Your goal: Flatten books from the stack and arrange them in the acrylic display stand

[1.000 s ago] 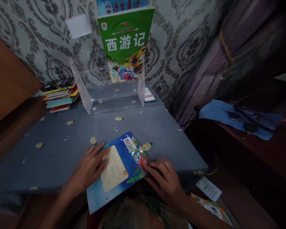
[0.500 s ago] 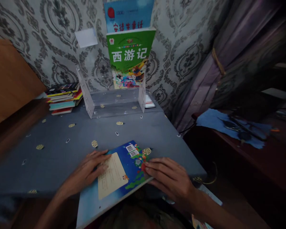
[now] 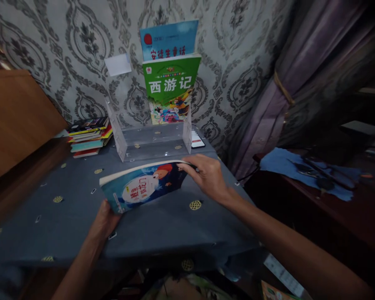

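A thin blue picture book (image 3: 162, 183) is held up on its long edge above the table, its cover with a white oval and red lettering turned toward me. My right hand (image 3: 208, 175) pinches its upper right corner, thumb on the near side. At the lower left corner, my left hand (image 3: 106, 218) grips the book, its fingers mostly hidden behind it. Just beyond stands a clear acrylic book rack (image 3: 153, 148). In the rack's back part rest a green book (image 3: 171, 85) with large white characters and, behind it, a light blue book (image 3: 170, 39).
A stack of books (image 3: 89, 135) lies left of the rack, near a brown wooden panel (image 3: 18, 121). A phone (image 3: 197, 141) is at the rack's right. A blue cloth (image 3: 309, 173) with dark items covers part of a side surface. A purple curtain (image 3: 268, 91) hangs at right.
The blue book was lying back cover up at the table's front edge under both hands. It has been lifted, turned to show its front cover, and moved toward the rack.
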Demonstrator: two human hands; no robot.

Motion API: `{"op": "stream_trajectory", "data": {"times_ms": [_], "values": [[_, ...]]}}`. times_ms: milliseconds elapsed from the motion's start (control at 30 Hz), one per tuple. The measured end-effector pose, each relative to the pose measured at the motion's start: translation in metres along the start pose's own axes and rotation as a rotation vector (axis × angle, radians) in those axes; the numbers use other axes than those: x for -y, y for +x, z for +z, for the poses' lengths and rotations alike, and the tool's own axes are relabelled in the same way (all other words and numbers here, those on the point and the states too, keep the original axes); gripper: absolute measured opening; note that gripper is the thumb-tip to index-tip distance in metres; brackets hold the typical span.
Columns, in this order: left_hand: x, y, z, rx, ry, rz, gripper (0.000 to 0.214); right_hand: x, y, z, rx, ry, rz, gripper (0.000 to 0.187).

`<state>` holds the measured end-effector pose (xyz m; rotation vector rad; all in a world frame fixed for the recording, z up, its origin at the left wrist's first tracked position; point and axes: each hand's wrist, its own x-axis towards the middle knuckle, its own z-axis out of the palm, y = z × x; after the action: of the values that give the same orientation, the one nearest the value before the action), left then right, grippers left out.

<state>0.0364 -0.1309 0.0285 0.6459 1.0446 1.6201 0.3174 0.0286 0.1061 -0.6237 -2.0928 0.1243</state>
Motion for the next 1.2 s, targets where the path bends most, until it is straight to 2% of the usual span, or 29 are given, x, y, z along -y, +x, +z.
{"op": "stream_trajectory", "data": {"times_ms": [100,267,400,500,567,633,767,867,933,1033,1133,1200], "values": [[-0.007,0.004,0.015,-0.130,0.124,0.168,0.055,-0.002,0.010,0.004,0.065,0.027,0.144,0.039],[-0.028,0.026,0.031,-0.183,0.331,0.222,0.050,0.003,0.015,-0.001,0.096,0.116,0.332,0.039],[-0.053,0.062,0.045,-0.167,0.518,0.325,0.050,0.002,0.004,-0.005,0.134,0.296,0.519,0.039],[-0.063,0.093,0.054,-0.041,0.622,0.204,0.058,-0.001,-0.016,-0.006,0.222,0.444,0.638,0.042],[-0.060,0.112,0.058,0.066,0.709,0.082,0.061,-0.003,-0.033,-0.007,0.314,0.489,0.725,0.043],[-0.052,0.129,0.063,0.189,0.800,0.037,0.058,-0.002,-0.049,-0.009,0.413,0.500,0.810,0.042],[-0.032,0.160,0.075,0.414,1.020,0.115,0.050,-0.001,-0.070,-0.014,0.534,0.495,0.952,0.036],[-0.023,0.178,0.085,0.514,1.198,0.219,0.047,-0.001,-0.075,-0.013,0.577,0.509,1.028,0.033],[-0.019,0.185,0.090,0.529,1.356,0.291,0.045,-0.001,-0.077,-0.010,0.619,0.527,1.046,0.031],[-0.014,0.182,0.096,0.466,1.645,0.450,0.036,0.000,-0.079,-0.006,0.667,0.546,1.035,0.029],[-0.005,0.163,0.101,0.394,1.842,0.604,0.031,0.000,-0.078,-0.005,0.688,0.552,1.030,0.027],[0.004,0.145,0.105,0.412,1.860,0.661,0.034,-0.001,-0.077,-0.005,0.707,0.556,1.040,0.026]]}}
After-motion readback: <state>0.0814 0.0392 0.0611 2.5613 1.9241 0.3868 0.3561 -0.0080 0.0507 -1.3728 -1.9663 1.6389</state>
